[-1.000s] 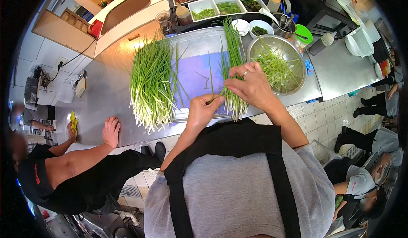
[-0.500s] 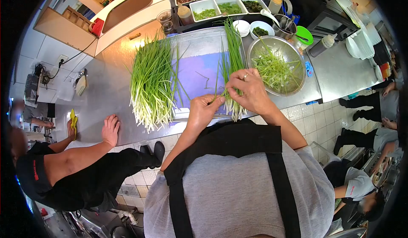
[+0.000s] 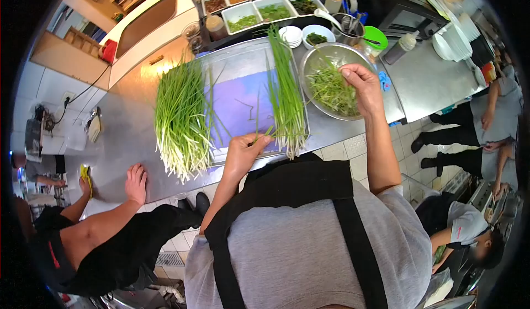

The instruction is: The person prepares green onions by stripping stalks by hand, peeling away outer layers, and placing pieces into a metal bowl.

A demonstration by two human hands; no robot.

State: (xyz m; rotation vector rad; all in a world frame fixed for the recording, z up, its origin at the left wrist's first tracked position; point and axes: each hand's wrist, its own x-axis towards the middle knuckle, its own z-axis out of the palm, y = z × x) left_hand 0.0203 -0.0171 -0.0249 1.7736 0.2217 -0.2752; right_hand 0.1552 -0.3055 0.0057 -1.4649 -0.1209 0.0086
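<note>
My left hand (image 3: 245,153) pinches a thin scallion (image 3: 258,122) at the front edge of the metal tray (image 3: 234,59). Beside that hand, a narrow bundle of scallions (image 3: 286,96) lies on the tray's right side, white ends towards me. A thicker bundle of scallions (image 3: 182,116) covers the left side. Over the steel bowl (image 3: 312,104) hangs my right hand (image 3: 362,85), thumb and fingers pressed together; whatever they hold is too small to make out. Pale green scallion trimmings (image 3: 332,88) fill much of the bowl.
Behind the tray stand white containers of chopped ingredients (image 3: 273,12), squeeze bottles (image 3: 334,1) and a small white bowl of greens (image 3: 317,35). A green bowl (image 3: 375,37) sits at the right. A co-worker's hand (image 3: 136,184) rests on the counter at left; other people stand at right.
My right hand has moved right and up from beside my left hand to above the steel bowl. My left hand stays at the tray's front edge with the scallion. The whole view has shifted slightly.
</note>
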